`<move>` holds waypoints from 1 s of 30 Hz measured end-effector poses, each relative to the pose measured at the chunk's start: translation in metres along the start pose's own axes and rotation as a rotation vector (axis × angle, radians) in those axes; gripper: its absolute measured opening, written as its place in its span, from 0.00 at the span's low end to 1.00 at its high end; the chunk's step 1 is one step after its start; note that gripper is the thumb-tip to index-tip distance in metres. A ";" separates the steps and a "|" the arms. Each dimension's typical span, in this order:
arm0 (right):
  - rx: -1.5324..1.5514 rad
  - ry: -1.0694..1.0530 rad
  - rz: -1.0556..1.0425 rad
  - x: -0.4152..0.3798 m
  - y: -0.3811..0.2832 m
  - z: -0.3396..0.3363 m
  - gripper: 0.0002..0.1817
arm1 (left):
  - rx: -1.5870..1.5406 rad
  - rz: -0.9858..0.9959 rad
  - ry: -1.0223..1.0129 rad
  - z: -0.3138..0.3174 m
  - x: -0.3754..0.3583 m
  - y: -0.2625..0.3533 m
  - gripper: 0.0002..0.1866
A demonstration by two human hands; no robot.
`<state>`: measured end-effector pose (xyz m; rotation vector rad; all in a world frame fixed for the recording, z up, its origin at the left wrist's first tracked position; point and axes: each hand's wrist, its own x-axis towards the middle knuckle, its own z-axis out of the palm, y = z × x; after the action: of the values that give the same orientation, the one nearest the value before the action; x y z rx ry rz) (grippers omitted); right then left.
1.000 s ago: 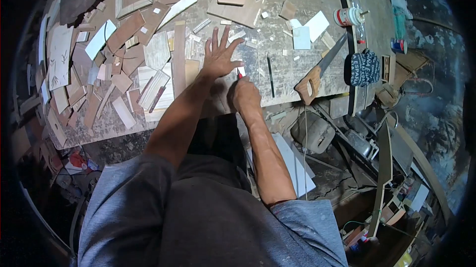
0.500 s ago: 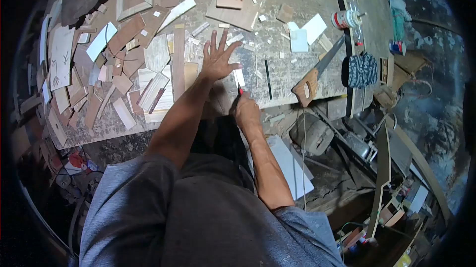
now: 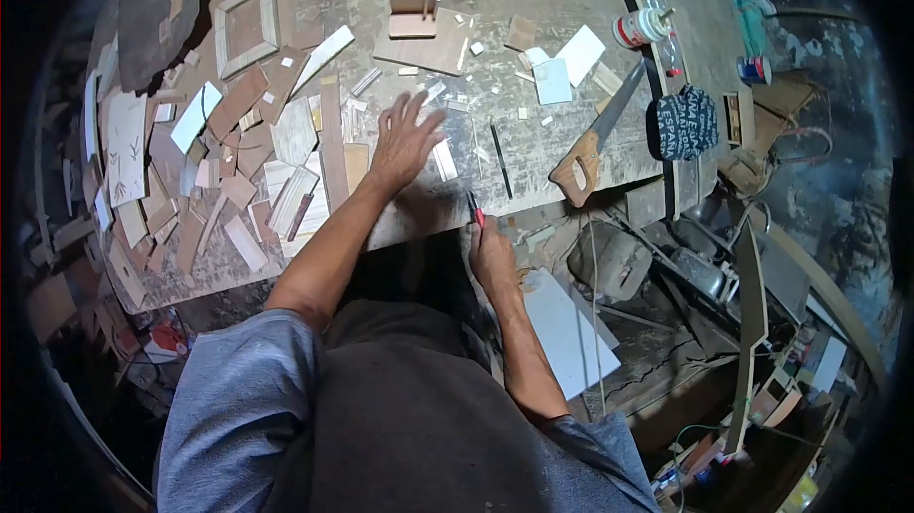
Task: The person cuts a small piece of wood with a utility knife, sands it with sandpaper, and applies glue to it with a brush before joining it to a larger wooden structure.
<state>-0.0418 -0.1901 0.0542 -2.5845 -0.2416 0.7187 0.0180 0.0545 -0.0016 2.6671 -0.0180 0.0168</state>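
Note:
My left hand [image 3: 405, 144] is over the workbench [image 3: 419, 213], open, its fingers apart and slightly blurred. Beside its thumb lies a small white strip [image 3: 445, 160]. At the bench's front edge, my right hand [image 3: 493, 258] is closed round a red-handled tool with a thin dark blade [image 3: 477, 212], apparently a knife. The blade points away from me and is apart from the white strip. A dark, slim stick [image 3: 501, 161] lies on the bench to the right of the strip.
A wooden-handled handsaw [image 3: 577, 168] lies to the right, near a dark patterned cloth [image 3: 687, 123] and a white-and-red container [image 3: 640, 28]. Many wood offcuts [image 3: 238, 104] cover the left side. A small wooden piece with an upright back [image 3: 413, 13] stands farther back.
My left hand has come off the white strip and shifted left. My right hand has drawn the red-handled tool back towards me, away from the strip. The view has shifted slightly.

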 end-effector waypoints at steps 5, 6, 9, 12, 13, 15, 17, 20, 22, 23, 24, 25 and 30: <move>0.081 -0.017 0.011 -0.009 0.038 0.009 0.17 | 0.108 0.347 -0.165 -0.019 -0.004 0.014 0.21; 0.154 0.060 -0.035 -0.007 0.040 0.011 0.15 | 0.073 0.308 -0.245 -0.020 -0.002 0.013 0.19; 0.422 0.148 -0.034 -0.002 0.040 0.018 0.12 | -0.081 0.269 -0.279 -0.016 -0.004 0.004 0.14; 0.877 0.025 0.146 0.015 0.013 0.013 0.11 | -0.717 -0.179 -0.262 -0.022 -0.021 0.018 0.11; 1.078 0.032 0.148 0.021 -0.003 0.008 0.11 | -1.050 -0.302 -0.263 -0.021 -0.025 0.027 0.11; 1.303 -0.017 0.135 0.027 -0.028 -0.015 0.08 | -1.250 -0.478 -0.287 -0.024 -0.040 0.043 0.12; 1.360 -0.039 0.037 0.034 -0.036 -0.018 0.07 | -1.321 -0.564 -0.262 -0.031 -0.050 0.056 0.12; 1.510 -0.199 0.023 0.036 -0.042 -0.028 0.07 | -1.653 -0.658 -0.287 -0.058 -0.062 0.072 0.12; 1.654 -0.327 0.040 0.035 -0.045 -0.034 0.08 | -1.761 -0.674 -0.266 -0.061 -0.069 0.073 0.13; 1.678 -0.363 0.068 0.035 -0.045 -0.037 0.08 | -1.817 -0.682 -0.256 -0.061 -0.071 0.073 0.14; 1.679 -0.373 0.079 0.035 -0.044 -0.039 0.08 | -1.833 -0.684 -0.239 -0.061 -0.073 0.070 0.14; 1.679 -0.383 0.091 0.035 -0.043 -0.040 0.08 | -1.849 -0.686 -0.223 -0.060 -0.075 0.067 0.14; 1.202 -0.145 0.131 0.062 -0.027 -0.027 0.08 | -1.782 -0.730 -0.170 -0.054 -0.078 0.057 0.18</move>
<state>0.0238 -0.1584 0.0595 -1.4091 0.2630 0.7608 -0.0613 0.0289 0.0714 0.7862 0.5780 -0.3023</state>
